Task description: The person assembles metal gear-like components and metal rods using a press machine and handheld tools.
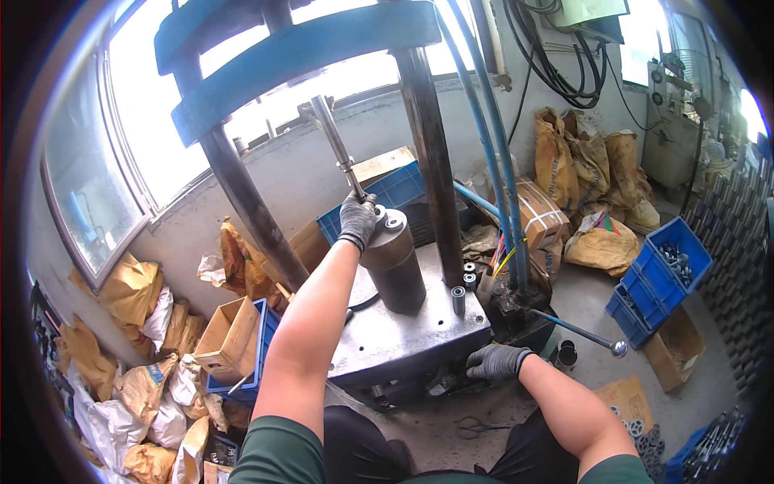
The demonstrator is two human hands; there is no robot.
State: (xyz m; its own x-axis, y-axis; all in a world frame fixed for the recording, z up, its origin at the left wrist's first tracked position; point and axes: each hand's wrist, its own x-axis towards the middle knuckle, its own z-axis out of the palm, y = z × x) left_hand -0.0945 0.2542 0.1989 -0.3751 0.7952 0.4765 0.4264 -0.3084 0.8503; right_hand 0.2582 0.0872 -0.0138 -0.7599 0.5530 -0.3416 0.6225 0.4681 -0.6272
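My left hand (359, 218), in a grey knit glove, is closed round the lower end of a long stepped metal rod (330, 133), which tilts up and to the left. Below that hand stands a dark steel cylinder (396, 274), and a short ring-shaped sleeve (393, 221) sits on its top. The cylinder rests on the metal table (363, 343) of a press with a blue crossbeam (306, 60). My right hand (494, 362), also gloved, has its fingers curled at the table's front right edge; what they grip is hidden. Short metal sleeves (459, 301) stand on the table's right side.
Thick press columns (431, 153) rise behind the cylinder. A ball-ended lever (592, 335) juts out on the right beside blue hoses (492, 121). Blue crates (665, 270) hold metal parts. Sacks (145, 395) and a wooden box (230, 339) lie left. Scissors (482, 427) lie on the floor.
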